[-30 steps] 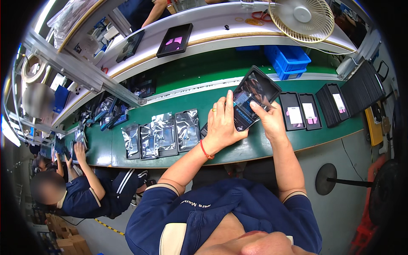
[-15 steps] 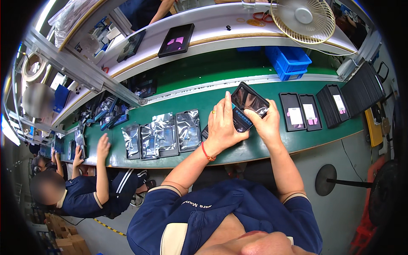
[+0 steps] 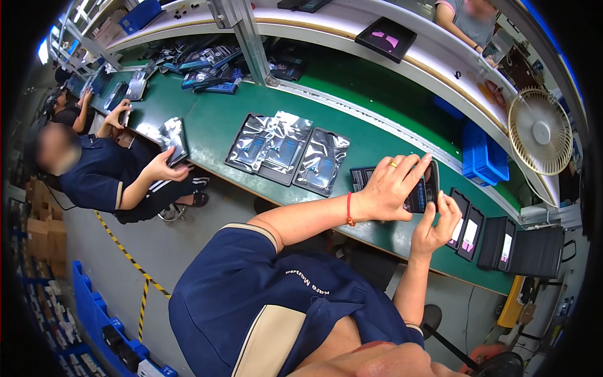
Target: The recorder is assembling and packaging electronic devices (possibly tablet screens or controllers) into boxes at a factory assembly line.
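A dark flat package (image 3: pixel 417 198) with small blue print and a glossy black tray-like part is tilted up between my hands above the green bench. My left hand (image 3: pixel 384 191) grips it from the left, thumb below and fingers over its upper edge. On its right edge my right hand (image 3: pixel 436 227) closes with thumb and fingertips. Part of the package is hidden behind my fingers. Another dark printed package (image 3: pixel 360 178) lies by my left hand. Farther left, silvery clear-bagged packages (image 3: pixel 322 164) rest in black trays (image 3: pixel 274 177).
To the right are black trays (image 3: pixel 470 236) with white and pink pieces, and stacked black trays (image 3: pixel 537 252). Blue bins (image 3: pixel 482 158) and a fan (image 3: pixel 540 131) stand beyond. A co-worker (image 3: pixel 94 164) at left holds a bagged package (image 3: pixel 174 139). Dark packages (image 3: pixel 210 66) are piled near the metal post.
My view has turned left. The held package is tipped more upright, and my right fingers have shifted along its edge. The co-worker, empty-handed on one side before, now holds a bagged package.
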A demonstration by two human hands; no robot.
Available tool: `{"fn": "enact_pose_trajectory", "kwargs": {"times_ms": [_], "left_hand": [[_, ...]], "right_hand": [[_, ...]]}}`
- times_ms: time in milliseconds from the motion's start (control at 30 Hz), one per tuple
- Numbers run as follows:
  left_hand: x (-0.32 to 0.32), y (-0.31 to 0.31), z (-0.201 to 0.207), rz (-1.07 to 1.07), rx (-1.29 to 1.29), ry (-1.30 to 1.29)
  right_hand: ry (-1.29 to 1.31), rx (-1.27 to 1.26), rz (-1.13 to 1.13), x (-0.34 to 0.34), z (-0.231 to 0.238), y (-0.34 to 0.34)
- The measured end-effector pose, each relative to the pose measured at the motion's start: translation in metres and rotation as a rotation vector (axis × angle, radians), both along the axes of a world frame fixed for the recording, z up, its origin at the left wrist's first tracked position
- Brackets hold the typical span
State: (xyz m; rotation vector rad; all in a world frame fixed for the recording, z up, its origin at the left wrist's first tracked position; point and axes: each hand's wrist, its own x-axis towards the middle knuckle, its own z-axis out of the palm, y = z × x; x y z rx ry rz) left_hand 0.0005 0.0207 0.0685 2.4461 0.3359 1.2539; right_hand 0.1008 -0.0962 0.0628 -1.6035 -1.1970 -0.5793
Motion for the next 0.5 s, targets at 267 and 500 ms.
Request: {"fn": "enact_pose_trajectory", "kwargs": {"times_ms": [267, 500], "left_hand": [[0.002, -0.001, 0.0, 0.07, 0.045, -0.023], [-0.008, 0.012, 0.0, 0.059, -0.488, 0.114]], "right_hand": [[0.229, -0.191, 0.311, 0.013, 0.005, -0.008], [0.151, -0.145, 0.483, 0.074, 0.067, 0.054]]}}
